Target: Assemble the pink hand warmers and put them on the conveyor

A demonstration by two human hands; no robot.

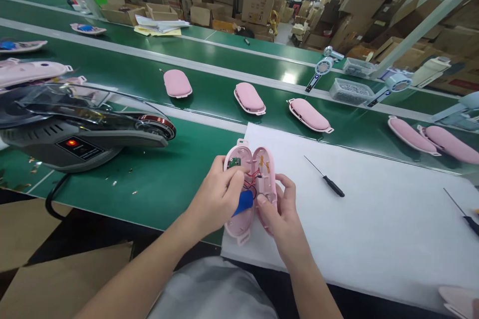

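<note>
An opened pink plastic casing lies in my hands over the near edge of the white mat [374, 219]. Its left half [239, 159] shows a small green circuit board, wires and a blue battery [244, 202]. The right half [266, 174] stands on edge beside it. My left hand [217, 199] grips the left half with fingers curled over the blue battery. My right hand [282, 214] holds the right half, thumb on its inner rim.
A black-handled screwdriver [329, 183] lies on the mat to the right, another [466, 214] at the far right. Several closed pink casings [249, 97] sit on the green conveyor [149, 189]. A grey tape dispenser [75, 134] stands left. Trays and small fans [322, 67] lie beyond.
</note>
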